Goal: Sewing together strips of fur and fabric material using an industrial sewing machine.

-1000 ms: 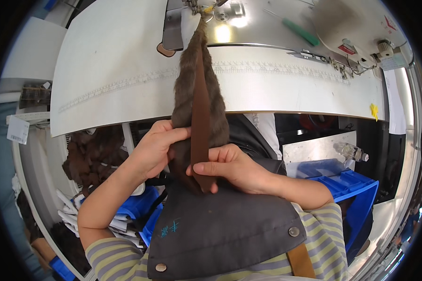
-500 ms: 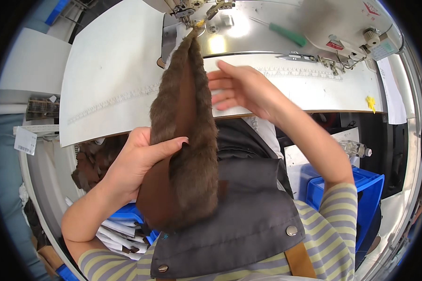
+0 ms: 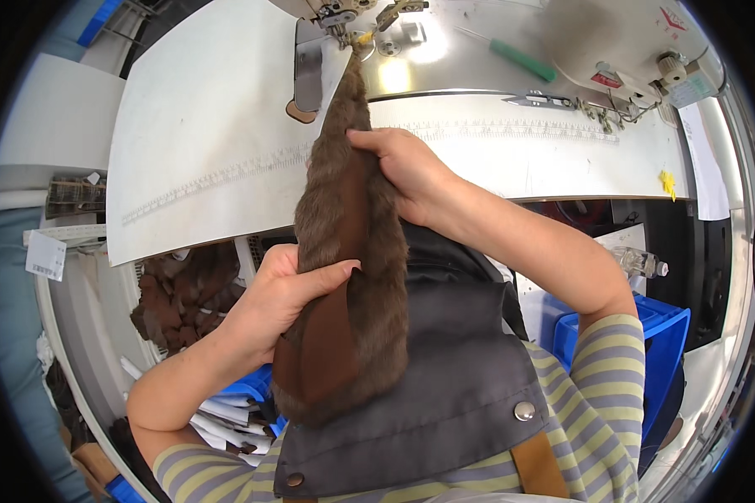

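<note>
A long piece of brown fur fabric with a smooth brown backing runs from my lap up to the sewing machine. Its narrow far end lies by the machine's presser foot. My left hand grips the wide lower part, thumb on top across the smooth side. Farther up, my right hand holds the fabric's right edge, thumb over it and the other fingers hidden beneath. A strip of white material shows along the left of the far end.
On the machine bed lies a green-handled screwdriver. Thread snips rest near printed ruler markings on the white table. Brown scraps lie below at left; a blue crate and clear bottle are at right.
My right hand has come in from beside the fabric and closed on its right edge. My left hand and the fabric's lower part have shifted slightly right.
</note>
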A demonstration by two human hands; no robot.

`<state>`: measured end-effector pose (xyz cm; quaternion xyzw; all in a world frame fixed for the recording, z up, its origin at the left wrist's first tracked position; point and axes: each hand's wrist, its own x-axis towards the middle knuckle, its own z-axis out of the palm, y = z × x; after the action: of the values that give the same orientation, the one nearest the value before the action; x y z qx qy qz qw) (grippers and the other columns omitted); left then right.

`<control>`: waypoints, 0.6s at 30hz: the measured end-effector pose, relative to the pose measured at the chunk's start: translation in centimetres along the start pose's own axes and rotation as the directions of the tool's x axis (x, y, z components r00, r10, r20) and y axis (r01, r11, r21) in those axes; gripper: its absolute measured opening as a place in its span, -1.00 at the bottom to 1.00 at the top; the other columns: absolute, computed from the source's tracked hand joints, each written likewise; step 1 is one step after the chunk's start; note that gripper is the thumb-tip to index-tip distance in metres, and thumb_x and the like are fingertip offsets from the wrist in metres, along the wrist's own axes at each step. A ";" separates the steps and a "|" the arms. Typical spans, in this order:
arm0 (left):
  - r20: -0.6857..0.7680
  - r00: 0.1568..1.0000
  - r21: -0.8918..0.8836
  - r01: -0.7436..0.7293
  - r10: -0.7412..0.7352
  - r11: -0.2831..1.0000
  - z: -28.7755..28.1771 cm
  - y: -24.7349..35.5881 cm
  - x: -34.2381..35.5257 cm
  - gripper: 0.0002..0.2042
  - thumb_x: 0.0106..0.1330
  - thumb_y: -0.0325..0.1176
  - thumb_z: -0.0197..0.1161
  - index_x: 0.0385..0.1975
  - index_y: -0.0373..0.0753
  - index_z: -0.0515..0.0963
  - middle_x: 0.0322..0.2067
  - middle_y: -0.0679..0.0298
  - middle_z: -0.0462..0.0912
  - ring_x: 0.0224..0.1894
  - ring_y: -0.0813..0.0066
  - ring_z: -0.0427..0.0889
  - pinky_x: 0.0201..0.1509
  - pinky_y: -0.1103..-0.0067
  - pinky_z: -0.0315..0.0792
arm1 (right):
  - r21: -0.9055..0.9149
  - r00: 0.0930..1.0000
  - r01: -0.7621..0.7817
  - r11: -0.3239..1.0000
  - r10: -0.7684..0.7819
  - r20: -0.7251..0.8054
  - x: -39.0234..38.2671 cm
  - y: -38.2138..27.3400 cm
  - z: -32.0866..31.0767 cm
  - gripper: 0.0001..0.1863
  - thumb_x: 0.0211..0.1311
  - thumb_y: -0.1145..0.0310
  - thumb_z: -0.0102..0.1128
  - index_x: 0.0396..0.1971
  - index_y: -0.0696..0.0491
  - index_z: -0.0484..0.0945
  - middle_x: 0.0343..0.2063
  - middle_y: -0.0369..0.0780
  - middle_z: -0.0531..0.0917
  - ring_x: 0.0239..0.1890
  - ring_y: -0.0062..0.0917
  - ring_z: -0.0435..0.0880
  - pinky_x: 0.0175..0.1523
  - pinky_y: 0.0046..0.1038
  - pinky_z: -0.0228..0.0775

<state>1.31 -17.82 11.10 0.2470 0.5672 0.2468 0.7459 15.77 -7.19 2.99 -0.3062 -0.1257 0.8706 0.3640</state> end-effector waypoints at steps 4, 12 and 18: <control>-0.005 1.000 0.030 -0.016 0.016 0.999 0.2 -0.2 0.3 -0.86 0.29 -0.36 0.19 -0.39 -0.32 0.55 -0.47 0.38 0.60 -0.47 0.73 0.54 -0.44 0.71 0.41 | -0.334 0.996 -0.084 0.939 0.080 -0.025 -1.1 -0.6 0.5 -0.78 0.23 0.47 -0.02 -0.26 0.33 0.48 -0.32 -0.08 0.64 -0.31 -0.41 0.66 -0.15 -0.45 0.55; 0.390 0.917 0.899 -0.398 0.078 0.181 -1.3 2.9 2.2 -0.67 0.31 -0.26 0.12 -0.60 -0.40 0.53 -0.69 0.32 0.54 -0.67 0.67 0.47 -0.59 0.65 0.31 | -0.083 0.995 -0.095 0.992 0.096 0.006 -5.8 4.6 -2.1 -0.83 0.23 0.48 0.08 -0.27 0.25 0.56 -0.35 -0.19 0.66 -0.31 -0.58 0.63 -0.19 -0.54 0.49; 0.135 0.471 0.783 -0.590 0.872 0.197 -4.6 3.4 11.8 -0.68 0.36 -0.22 0.03 -0.04 -0.27 0.52 -0.08 0.11 0.57 -0.06 0.36 0.56 0.05 0.47 0.38 | -0.144 0.987 -0.120 0.982 0.134 0.091 -2.3 10.6 -8.2 -0.77 0.29 0.43 0.03 -0.10 0.15 0.51 -0.26 -0.20 0.65 -0.25 -0.51 0.64 -0.15 -0.43 0.50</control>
<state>-0.70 -7.16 3.67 0.7229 0.5376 0.3588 0.2443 16.23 -16.33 -7.12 -0.2941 -0.1839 0.8955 0.2788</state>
